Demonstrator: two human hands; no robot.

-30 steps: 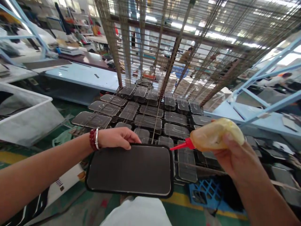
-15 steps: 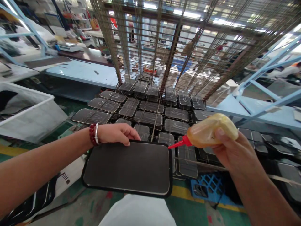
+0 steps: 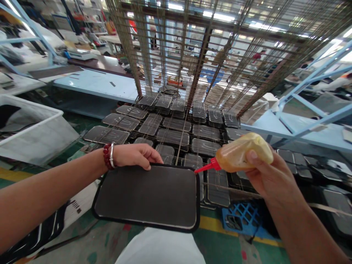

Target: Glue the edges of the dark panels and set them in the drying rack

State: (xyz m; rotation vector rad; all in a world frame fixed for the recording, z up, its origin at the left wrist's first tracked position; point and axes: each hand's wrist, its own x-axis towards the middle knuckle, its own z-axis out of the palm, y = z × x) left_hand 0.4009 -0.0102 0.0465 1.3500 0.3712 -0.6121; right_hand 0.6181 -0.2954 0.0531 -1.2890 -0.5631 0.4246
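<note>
My left hand [image 3: 139, 156] grips the far edge of a dark rectangular panel [image 3: 148, 196] with rounded corners and a black border; its thumb lies on top and the fingers go partly out of sight beneath. A thin pale line runs along the panel's inner edge. My right hand [image 3: 265, 170] is closed round a soft squeeze bottle [image 3: 243, 154] of yellowish liquid, tilted nozzle-down to the left. Its red nozzle [image 3: 206, 166] has its tip at the panel's far right corner.
Beyond the panel, a wire rack [image 3: 176, 135] bears many similar dark panels, with its wire grids rising behind. A white bin [image 3: 33, 128] stands at left, a blue crate [image 3: 242, 218] low at right. Pale blue tables [image 3: 96, 84] flank the rack.
The bottle and my right hand have shifted slightly left, the nozzle tip staying at the panel's far right corner. The panel has moved a little left with my left hand.
</note>
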